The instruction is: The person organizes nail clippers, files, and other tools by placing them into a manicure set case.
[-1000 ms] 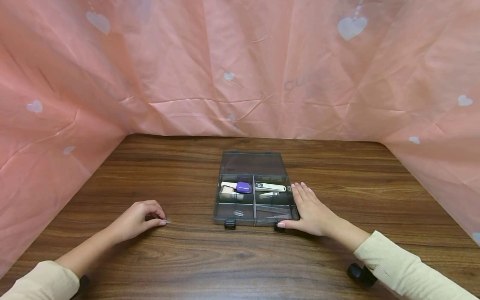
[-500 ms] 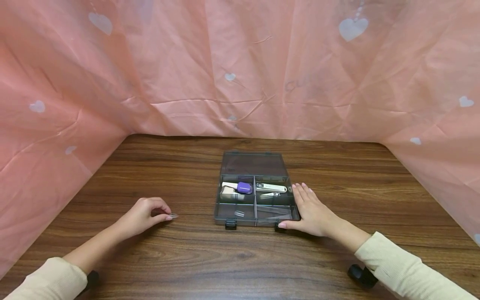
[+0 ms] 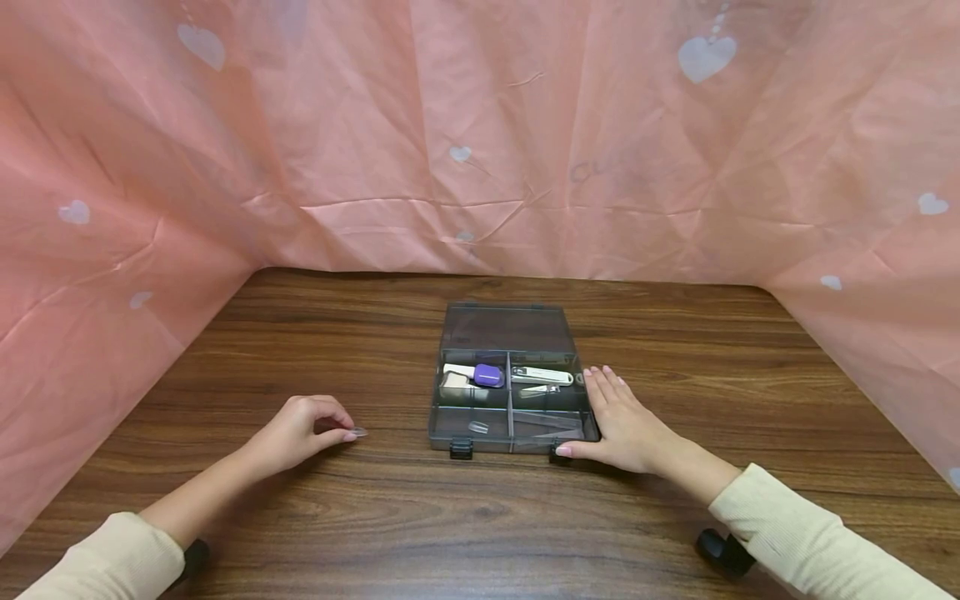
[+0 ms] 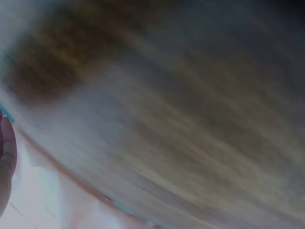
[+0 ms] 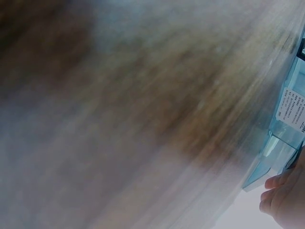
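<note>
My left hand [image 3: 315,427] pinches a small clear false nail tip [image 3: 361,432] between thumb and fingertips, low over the table left of the box. A smoky see-through divided box [image 3: 506,327] lies with its lid folded back. My right hand [image 3: 622,425] rests along the box's right side, fingers straight, thumb at the front right latch. Another clear nail tip [image 3: 477,427] lies in the front left compartment. Behind it are a purple-and-white nail polish bottle [image 3: 487,376] and a cream-coloured item [image 3: 454,381]. In the left wrist view only the edge of the hand [image 4: 6,155] shows.
The back right compartment holds a white nail clipper [image 3: 542,376] and a smaller clipper [image 3: 540,389]. Clear strips [image 3: 549,420] lie in the front right one. The wooden table [image 3: 360,533] is enclosed by a pink curtain [image 3: 480,167] with white hearts.
My left hand has moved to the right and slightly away from me, toward the box, with the nail tip pinched. The right hand and the box stay in place.
</note>
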Available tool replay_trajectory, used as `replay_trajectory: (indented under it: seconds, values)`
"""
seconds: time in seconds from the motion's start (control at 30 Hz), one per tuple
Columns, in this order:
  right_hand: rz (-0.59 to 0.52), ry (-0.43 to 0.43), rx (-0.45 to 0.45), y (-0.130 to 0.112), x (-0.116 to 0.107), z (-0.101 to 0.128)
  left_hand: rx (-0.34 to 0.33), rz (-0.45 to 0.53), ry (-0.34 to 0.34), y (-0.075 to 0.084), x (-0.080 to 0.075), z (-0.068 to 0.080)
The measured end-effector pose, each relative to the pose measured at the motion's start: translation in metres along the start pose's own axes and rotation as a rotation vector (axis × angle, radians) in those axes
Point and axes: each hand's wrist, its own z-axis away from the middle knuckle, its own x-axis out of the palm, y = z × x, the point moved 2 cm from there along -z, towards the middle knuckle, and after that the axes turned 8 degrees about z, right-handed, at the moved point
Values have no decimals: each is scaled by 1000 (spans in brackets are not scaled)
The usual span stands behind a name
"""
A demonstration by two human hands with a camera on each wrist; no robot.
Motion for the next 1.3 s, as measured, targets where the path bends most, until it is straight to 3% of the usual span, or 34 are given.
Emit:
replay_trajectory:
  seconds: [0.37,0.8,1.3]
  values:
    - [3,-4,4,0,0,0,2,22,1,3,9,-7]
    - [-4,6,-5,-1,0,0,5,26,49,15,22,-22]
    - [-3,5,-3,-1,0,0,48,61,50,29,36,-42]
